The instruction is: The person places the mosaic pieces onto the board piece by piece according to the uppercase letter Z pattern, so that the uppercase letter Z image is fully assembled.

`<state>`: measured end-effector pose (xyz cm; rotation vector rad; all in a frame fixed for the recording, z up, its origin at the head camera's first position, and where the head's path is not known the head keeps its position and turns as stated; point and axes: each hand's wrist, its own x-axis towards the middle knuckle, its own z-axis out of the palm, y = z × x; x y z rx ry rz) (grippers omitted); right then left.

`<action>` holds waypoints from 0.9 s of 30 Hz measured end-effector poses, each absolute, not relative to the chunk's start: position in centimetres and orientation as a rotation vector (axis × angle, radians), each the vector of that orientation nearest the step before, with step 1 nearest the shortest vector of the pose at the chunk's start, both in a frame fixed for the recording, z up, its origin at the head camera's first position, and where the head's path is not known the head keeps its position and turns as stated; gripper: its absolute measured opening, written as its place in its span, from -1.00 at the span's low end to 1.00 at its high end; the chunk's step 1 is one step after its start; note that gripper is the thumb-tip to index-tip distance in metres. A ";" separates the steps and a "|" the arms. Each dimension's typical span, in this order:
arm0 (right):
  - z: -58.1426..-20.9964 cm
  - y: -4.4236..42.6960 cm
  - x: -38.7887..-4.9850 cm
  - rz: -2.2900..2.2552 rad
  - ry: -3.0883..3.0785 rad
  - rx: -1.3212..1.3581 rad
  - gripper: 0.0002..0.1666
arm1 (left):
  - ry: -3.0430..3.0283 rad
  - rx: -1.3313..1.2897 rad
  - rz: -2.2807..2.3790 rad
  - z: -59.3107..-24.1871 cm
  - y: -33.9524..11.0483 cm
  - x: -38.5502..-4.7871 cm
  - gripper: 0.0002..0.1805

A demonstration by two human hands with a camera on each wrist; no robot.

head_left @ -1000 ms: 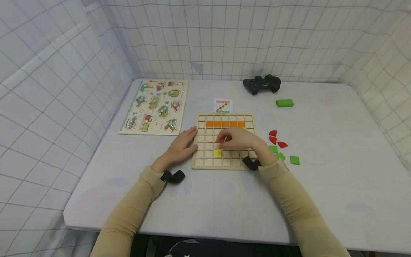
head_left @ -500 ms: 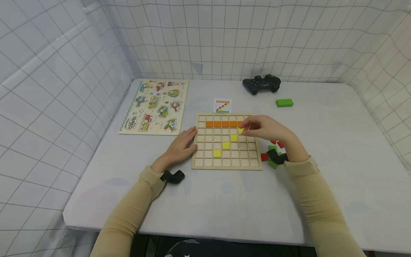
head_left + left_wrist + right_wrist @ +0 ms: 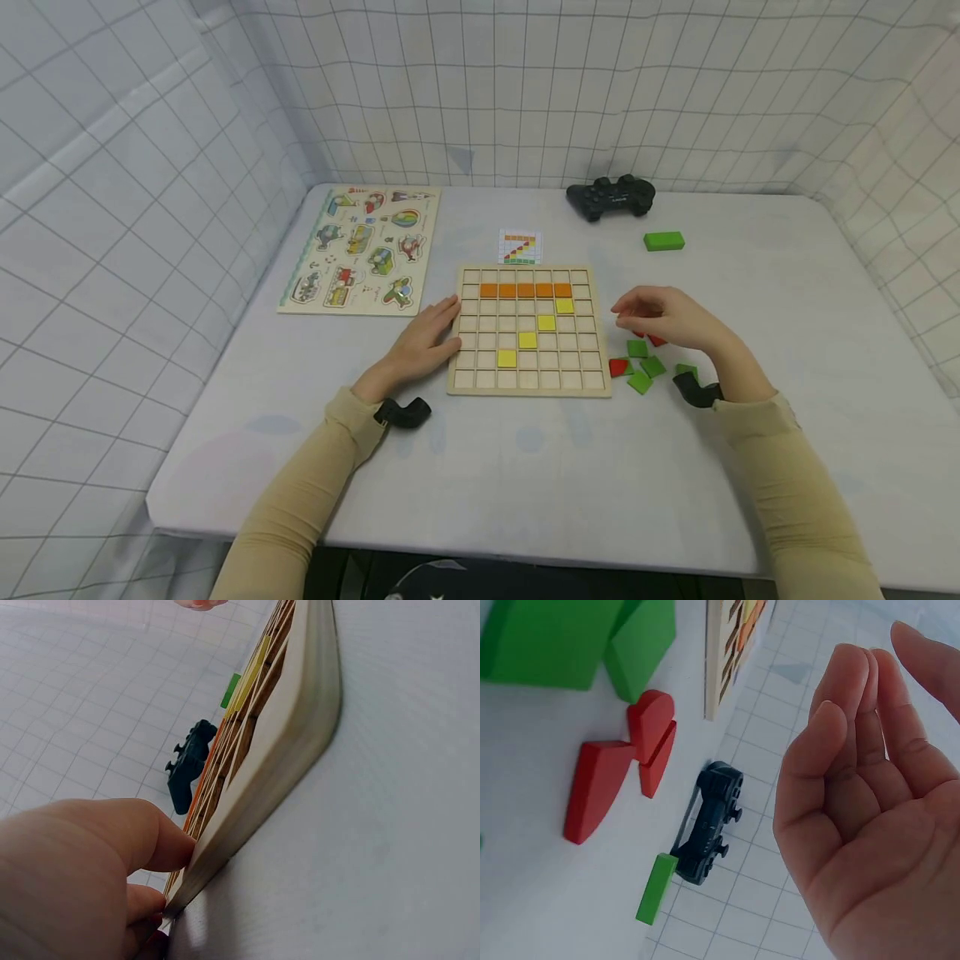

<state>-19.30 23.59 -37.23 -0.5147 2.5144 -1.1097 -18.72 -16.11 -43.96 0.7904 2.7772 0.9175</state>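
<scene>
My left hand (image 3: 415,343) rests against the left edge of the wooden grid board (image 3: 487,323); in the left wrist view, its thumb (image 3: 161,840) touches the board's rim. An orange row of square tiles (image 3: 527,290) lies near the board's top, and several yellow tiles (image 3: 527,340) form a diagonal below it. Right of the board, my right hand (image 3: 678,321) hovers above loose tiles with its fingers loosely bent. The right wrist view shows nothing between them. Beneath are red quarter-round pieces (image 3: 596,787) and green square tiles (image 3: 640,382); the hand partly hides the red ones in the head view.
A small pattern card (image 3: 521,247) lies just behind the board. At the back right are a black game controller (image 3: 611,197) and a green block (image 3: 664,241). A picture puzzle board (image 3: 360,250) lies back left. Gridded cloth (image 3: 525,108) walls surround the table.
My right hand has moved from over the board's middle, past the topmost yellow tile, to the right over the loose pieces, uncovering the yellow diagonal. The left hand has stayed in place.
</scene>
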 end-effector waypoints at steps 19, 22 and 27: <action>-39.4 25.8 -18.9 -1.120 2.516 -0.467 -0.68 | 2.769 0.802 0.941 -44.1 -16.2 -18.8 -0.32; -39.6 25.9 -19.0 -1.120 2.521 -0.472 -0.69 | 2.772 0.805 0.942 -44.0 -16.2 -18.7 -0.32; -40.1 26.0 -19.0 -1.110 2.518 -0.469 -0.71 | 2.771 0.802 0.938 -43.9 -16.1 -18.7 -0.32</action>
